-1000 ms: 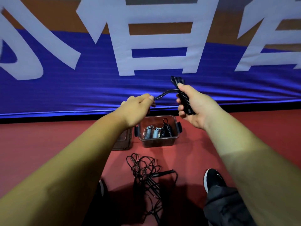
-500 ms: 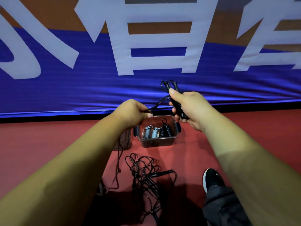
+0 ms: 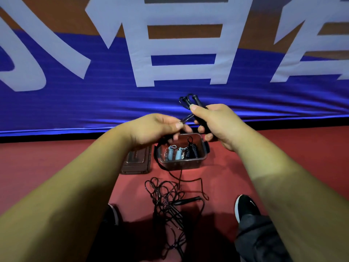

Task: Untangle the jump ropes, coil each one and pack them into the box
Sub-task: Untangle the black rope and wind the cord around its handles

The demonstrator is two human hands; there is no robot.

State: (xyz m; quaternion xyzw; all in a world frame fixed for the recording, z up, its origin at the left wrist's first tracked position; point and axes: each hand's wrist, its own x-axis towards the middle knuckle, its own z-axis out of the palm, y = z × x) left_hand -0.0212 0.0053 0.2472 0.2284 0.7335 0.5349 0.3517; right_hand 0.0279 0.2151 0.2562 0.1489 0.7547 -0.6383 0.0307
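two black handles (image 3: 189, 101) half hidden in gripping right hand (image 3: 223, 125), blurred rope (image 3: 187, 118) pinched in left hand (image 3: 155, 129)

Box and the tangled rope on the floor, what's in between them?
In the head view, one loose black strand crosses the red floor between the box and the tangle.
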